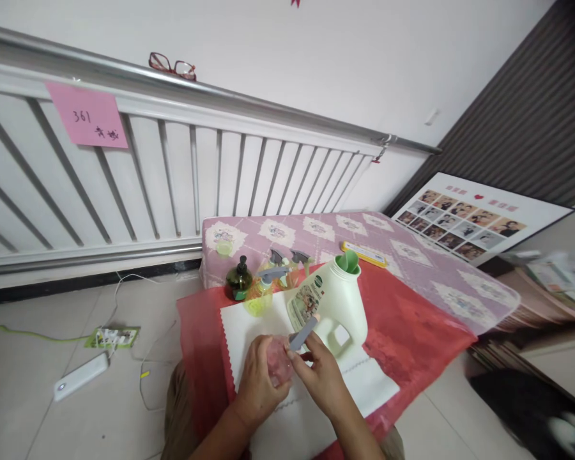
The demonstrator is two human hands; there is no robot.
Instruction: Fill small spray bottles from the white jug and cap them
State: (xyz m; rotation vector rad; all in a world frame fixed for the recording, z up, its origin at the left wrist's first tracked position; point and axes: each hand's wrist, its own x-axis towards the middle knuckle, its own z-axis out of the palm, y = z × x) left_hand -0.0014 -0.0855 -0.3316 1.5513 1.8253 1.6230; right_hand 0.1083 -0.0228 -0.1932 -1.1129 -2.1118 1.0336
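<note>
My left hand (259, 380) is closed around a see-through pink bottle (278, 361), which is tilted. At its neck, my right hand (322, 377) pinches a grey pump head (304, 333); whether the pump is seated on the bottle or loose, I cannot tell. Just beyond my hands stands a large pale green detergent jug (349, 300) with a green cap (347, 262). To its left is a yellow pump bottle (259, 300) with a grey head, near a dark green pump bottle (239, 281). Two grey-topped spray bottles (275, 263) stand behind, partly hidden.
A white cloth (311, 425) lies over red plastic sheeting (412, 319) on a purple patterned table cover (311, 229). A long yellow box (364, 253) lies behind the jug. On the floor at left are a power strip (112, 337), cables and a white power bank (81, 377).
</note>
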